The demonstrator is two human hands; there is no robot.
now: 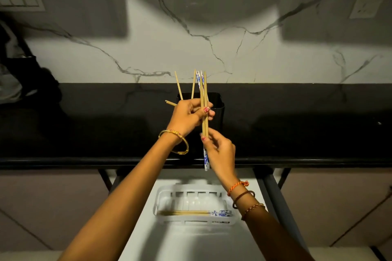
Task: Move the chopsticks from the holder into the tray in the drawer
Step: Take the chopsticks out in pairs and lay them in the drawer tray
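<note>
A black holder (pixel 217 116) stands on the dark counter, with two wooden chopsticks (pixel 178 86) leaning out of it. My left hand (pixel 188 115) grips a bunch of chopsticks (pixel 204 95) upright in front of the holder, some plain wood, some white with a blue pattern. My right hand (pixel 220 151) pinches the lower ends of the same bunch just below. Further down, a white tray (pixel 232 217) sits in the open drawer (pixel 186 246), and several chopsticks (pixel 191 213) lie across it.
The black counter (pixel 307 125) runs across the view with its front edge above the drawer. A marble wall rises behind it. Dark items stand at the far left (pixel 19 74). Cabinet fronts flank the drawer on both sides.
</note>
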